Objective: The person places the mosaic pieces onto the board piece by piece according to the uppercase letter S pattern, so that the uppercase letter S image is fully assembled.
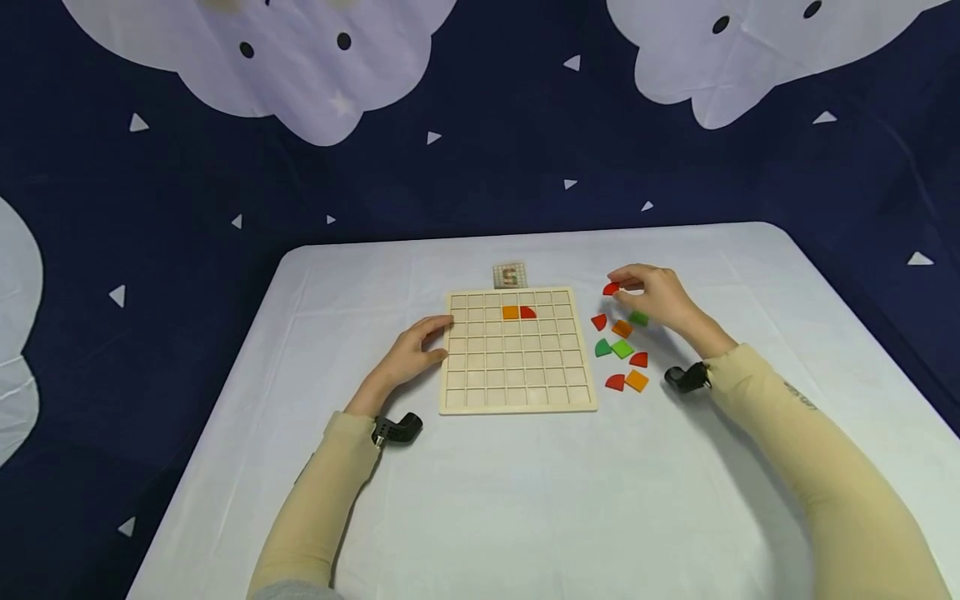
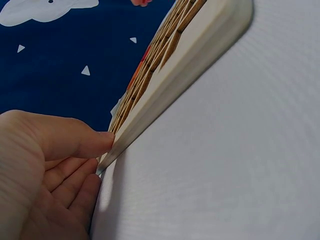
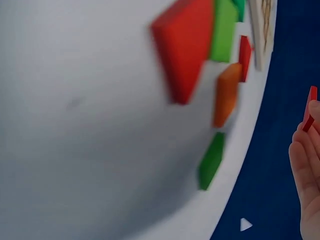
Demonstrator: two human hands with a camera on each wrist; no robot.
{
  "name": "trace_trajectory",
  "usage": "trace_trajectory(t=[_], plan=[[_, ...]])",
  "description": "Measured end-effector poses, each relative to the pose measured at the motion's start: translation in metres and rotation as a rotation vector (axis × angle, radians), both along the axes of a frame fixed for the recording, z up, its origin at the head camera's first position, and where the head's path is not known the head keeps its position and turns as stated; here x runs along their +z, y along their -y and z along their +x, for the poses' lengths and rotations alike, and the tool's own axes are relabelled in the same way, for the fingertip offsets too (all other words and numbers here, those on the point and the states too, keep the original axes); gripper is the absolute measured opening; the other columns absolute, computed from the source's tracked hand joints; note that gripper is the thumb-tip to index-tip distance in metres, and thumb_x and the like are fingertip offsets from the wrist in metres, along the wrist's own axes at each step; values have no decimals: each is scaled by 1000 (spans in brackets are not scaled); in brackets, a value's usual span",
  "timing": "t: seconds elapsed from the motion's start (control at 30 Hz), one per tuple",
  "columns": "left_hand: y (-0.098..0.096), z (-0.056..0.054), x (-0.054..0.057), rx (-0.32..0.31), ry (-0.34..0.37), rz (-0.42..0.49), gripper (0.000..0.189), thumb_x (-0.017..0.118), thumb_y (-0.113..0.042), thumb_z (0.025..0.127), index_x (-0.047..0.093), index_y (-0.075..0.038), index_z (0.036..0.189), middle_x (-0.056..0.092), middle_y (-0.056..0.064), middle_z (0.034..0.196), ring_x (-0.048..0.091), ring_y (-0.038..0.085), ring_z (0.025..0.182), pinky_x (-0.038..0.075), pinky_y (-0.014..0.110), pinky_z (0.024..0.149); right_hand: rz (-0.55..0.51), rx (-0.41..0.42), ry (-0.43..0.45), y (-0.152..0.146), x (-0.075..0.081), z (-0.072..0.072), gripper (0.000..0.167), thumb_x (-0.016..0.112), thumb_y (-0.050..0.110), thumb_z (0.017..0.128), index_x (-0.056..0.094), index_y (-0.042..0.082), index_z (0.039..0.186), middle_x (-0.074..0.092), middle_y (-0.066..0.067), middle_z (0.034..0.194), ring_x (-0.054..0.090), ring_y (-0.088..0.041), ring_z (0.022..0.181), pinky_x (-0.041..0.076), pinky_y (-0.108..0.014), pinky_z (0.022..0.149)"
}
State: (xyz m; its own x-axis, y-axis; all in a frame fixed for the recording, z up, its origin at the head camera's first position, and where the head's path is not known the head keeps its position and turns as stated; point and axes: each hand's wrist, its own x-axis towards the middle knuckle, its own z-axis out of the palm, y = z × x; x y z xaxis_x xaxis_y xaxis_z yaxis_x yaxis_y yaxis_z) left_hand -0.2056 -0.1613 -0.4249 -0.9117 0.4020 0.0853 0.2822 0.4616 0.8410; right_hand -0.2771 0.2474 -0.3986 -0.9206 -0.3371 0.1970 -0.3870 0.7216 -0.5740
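Note:
A red quarter-circle tile is pinched between the thumb and fingers of my right hand, raised off the table; the right wrist view shows the same red tile at its edge. My left hand touches the left edge of a wooden grid board, thumb and fingers against its rim in the left wrist view. Two tiles lie side by side in an upper row of the board: an orange square and a red quarter-circle.
Right of the board lie several loose tiles, among them a dark green one, a light green square, an orange square and a red quarter-circle. A small patterned card sits behind the board on the white table.

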Motion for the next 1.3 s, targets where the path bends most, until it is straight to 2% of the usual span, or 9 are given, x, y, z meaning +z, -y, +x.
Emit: trace_trajectory(t=[0.1, 0.23, 0.43, 0.73, 1.03, 1.3], plan=[[1, 0, -1, -2, -4, 7, 56, 59, 9, 85, 39, 10, 137, 37, 25, 142, 36, 37, 131, 29, 42, 110, -10, 25, -18, 8, 7, -3, 32, 67, 6, 86, 63, -3, 116, 64, -18, 111, 62, -34, 98, 51, -47, 87], [6, -12, -21, 4, -4, 26, 58, 62, 7, 85, 41, 4, 139, 38, 20, 143, 36, 33, 131, 29, 39, 110, -40, 57, -38, 22, 15, -3, 32, 67, 6, 86, 63, -3, 116, 64, -17, 110, 63, -33, 98, 51, -46, 87], [5, -11, -21, 16, -4, 18, 57, 62, 6, 85, 43, 1, 139, 40, 17, 142, 38, 29, 131, 30, 35, 110, -71, 130, -45, 46, 22, -4, 32, 65, 6, 87, 62, -3, 117, 63, -17, 113, 62, -32, 99, 50, -46, 88], [5, -10, -20, 23, -8, 11, 58, 63, 5, 85, 43, 2, 139, 41, 17, 141, 39, 30, 130, 31, 34, 109, -95, 258, -68, 81, 22, -14, 31, 66, 7, 87, 63, -2, 117, 63, -16, 113, 62, -30, 98, 51, -42, 87], [6, -8, -22, 23, -4, 12, 58, 63, 5, 84, 43, 2, 139, 40, 18, 142, 38, 30, 130, 30, 34, 110, -67, 410, -96, 116, 20, -22, 32, 69, 3, 84, 63, -5, 115, 64, -15, 110, 63, -29, 97, 53, -39, 85], [8, -10, -21, 17, -9, 11, 58, 63, 5, 85, 43, 1, 139, 40, 17, 142, 38, 29, 131, 30, 32, 110, -67, 497, -88, 140, 22, -30, 34, 69, 1, 83, 63, -3, 117, 65, -14, 113, 63, -27, 97, 54, -37, 84]])
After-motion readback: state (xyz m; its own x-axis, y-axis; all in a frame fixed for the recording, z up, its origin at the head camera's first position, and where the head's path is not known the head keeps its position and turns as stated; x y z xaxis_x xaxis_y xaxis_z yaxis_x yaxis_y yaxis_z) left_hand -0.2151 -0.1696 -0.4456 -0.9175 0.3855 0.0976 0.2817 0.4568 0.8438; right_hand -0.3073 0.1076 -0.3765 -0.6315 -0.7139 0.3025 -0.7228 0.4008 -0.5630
